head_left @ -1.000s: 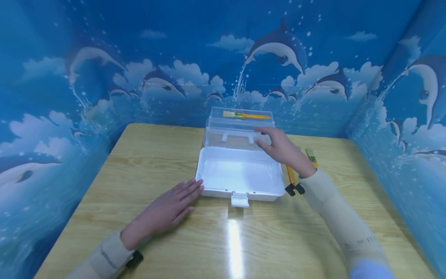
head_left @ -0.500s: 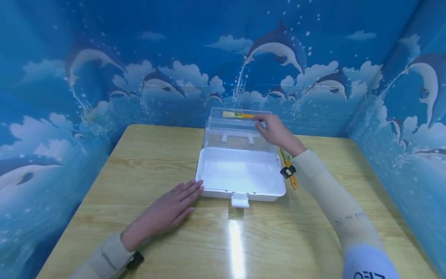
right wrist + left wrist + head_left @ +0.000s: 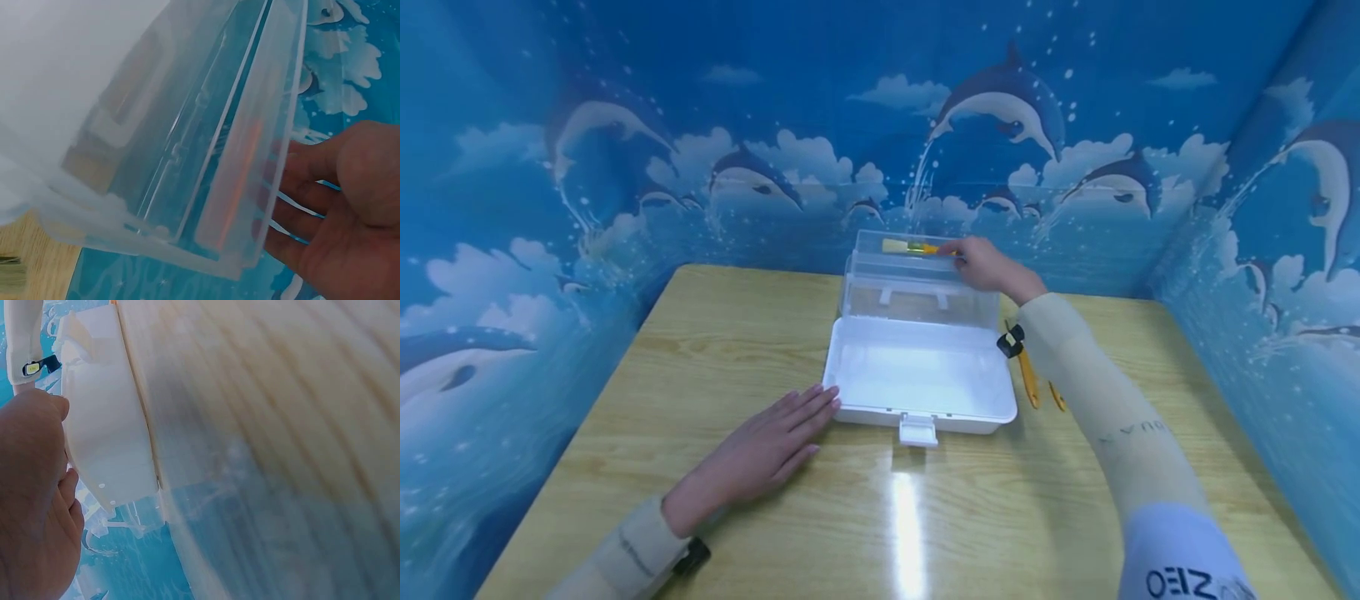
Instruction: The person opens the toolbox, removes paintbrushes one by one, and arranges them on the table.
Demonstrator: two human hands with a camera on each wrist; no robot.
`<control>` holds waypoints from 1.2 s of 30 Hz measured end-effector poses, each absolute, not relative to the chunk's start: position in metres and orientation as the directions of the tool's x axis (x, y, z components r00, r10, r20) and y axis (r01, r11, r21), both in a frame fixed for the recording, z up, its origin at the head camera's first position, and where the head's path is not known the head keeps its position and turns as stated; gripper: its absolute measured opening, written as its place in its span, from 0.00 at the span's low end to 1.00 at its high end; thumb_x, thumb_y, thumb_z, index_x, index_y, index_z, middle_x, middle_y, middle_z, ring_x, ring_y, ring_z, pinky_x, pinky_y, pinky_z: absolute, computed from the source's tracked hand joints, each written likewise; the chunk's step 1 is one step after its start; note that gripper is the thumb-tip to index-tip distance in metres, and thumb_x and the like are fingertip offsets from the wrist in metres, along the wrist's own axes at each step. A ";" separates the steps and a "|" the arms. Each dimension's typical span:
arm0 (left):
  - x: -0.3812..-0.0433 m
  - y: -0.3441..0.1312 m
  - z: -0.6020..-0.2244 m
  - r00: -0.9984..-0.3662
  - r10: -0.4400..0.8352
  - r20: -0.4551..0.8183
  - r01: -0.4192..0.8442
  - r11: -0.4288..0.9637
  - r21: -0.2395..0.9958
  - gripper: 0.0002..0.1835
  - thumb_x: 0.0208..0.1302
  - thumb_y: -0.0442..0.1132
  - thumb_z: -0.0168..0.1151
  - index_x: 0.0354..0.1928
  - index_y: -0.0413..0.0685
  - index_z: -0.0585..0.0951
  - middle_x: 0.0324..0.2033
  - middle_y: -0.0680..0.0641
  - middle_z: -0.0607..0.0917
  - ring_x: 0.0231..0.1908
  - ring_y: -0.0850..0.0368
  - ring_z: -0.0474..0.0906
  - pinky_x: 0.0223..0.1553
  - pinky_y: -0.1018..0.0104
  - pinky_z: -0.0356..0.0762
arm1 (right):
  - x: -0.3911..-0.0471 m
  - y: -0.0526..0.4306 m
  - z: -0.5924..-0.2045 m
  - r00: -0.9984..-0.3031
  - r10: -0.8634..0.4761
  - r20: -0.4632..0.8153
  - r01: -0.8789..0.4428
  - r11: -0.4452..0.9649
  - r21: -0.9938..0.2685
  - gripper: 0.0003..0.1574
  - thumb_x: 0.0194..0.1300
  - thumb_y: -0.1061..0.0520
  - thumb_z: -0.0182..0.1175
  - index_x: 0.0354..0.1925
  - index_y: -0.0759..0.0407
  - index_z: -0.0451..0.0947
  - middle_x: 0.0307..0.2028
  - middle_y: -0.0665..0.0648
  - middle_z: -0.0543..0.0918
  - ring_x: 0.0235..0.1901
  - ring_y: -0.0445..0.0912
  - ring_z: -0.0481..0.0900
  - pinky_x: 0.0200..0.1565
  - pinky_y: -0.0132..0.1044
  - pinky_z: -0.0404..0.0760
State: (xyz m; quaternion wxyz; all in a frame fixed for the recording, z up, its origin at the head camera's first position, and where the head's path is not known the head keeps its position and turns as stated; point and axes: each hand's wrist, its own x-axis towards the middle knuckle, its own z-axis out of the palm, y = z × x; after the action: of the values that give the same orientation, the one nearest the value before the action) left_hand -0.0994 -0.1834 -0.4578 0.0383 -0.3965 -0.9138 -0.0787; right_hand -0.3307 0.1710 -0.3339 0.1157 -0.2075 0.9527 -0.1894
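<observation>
A paintbrush [image 3: 917, 247] with pale bristles and an orange handle lies in the upper tray of a plastic box [image 3: 861, 265], whose clear lid and trays stand unfolded. My right hand [image 3: 981, 261] reaches over that tray with curled fingers, pinching the brush's handle; the hand covers the handle's end. In the right wrist view the orange handle [image 3: 240, 181] shows blurred through the translucent tray, and the right hand [image 3: 350, 200] reaches behind its rim. My left hand [image 3: 760, 446] lies flat, fingers straight, its fingertips at the front left corner of the white box base [image 3: 917, 367].
Two more orange-handled brushes lie on the wooden table [image 3: 737, 325] right of the box, one handle [image 3: 1030, 383] partly under my right sleeve. A white latch [image 3: 917, 429] hangs at the box front. Blue dolphin-print walls [image 3: 775, 100] enclose the table.
My right hand has moved up and back from over the box's right side to the brush in the upper tray, and its fingers have closed. The left hand has stayed put.
</observation>
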 end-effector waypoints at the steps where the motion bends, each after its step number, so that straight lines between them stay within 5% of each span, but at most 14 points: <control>1: -0.099 -0.183 -0.458 -0.684 0.718 0.128 0.729 0.675 0.115 0.34 0.80 0.49 0.48 0.81 0.50 0.53 0.81 0.51 0.50 0.79 0.52 0.48 0.79 0.52 0.50 | -0.334 0.171 -0.335 -0.889 -0.432 -0.153 -0.341 0.847 -0.407 0.28 0.76 0.69 0.41 0.70 0.63 0.70 0.71 0.66 0.71 0.71 0.61 0.67 0.71 0.57 0.71; 14: -0.100 -0.184 -0.458 -0.682 0.721 0.123 0.732 0.671 0.121 0.33 0.81 0.49 0.46 0.81 0.50 0.53 0.81 0.51 0.50 0.80 0.53 0.47 0.79 0.52 0.49 | -0.355 0.172 -0.346 -0.904 -0.400 -0.152 -0.318 0.866 -0.386 0.27 0.78 0.69 0.42 0.69 0.62 0.73 0.70 0.63 0.73 0.70 0.58 0.69 0.72 0.54 0.70; 36: -0.099 -0.183 -0.455 -0.696 0.713 0.083 0.717 0.685 0.129 0.33 0.81 0.50 0.46 0.81 0.51 0.51 0.81 0.51 0.49 0.80 0.52 0.46 0.80 0.51 0.49 | -0.375 0.161 -0.340 -0.864 -0.478 -0.157 -0.434 0.866 -0.249 0.14 0.75 0.61 0.58 0.55 0.62 0.83 0.52 0.62 0.84 0.51 0.54 0.81 0.59 0.49 0.83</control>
State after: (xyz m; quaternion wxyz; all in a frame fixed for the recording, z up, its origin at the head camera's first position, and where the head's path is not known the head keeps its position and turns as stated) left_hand -0.0987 -0.1831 -0.4546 0.0131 -0.3895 -0.9178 -0.0757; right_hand -0.3751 0.1614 -0.3395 0.1071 -0.2374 0.9600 -0.1032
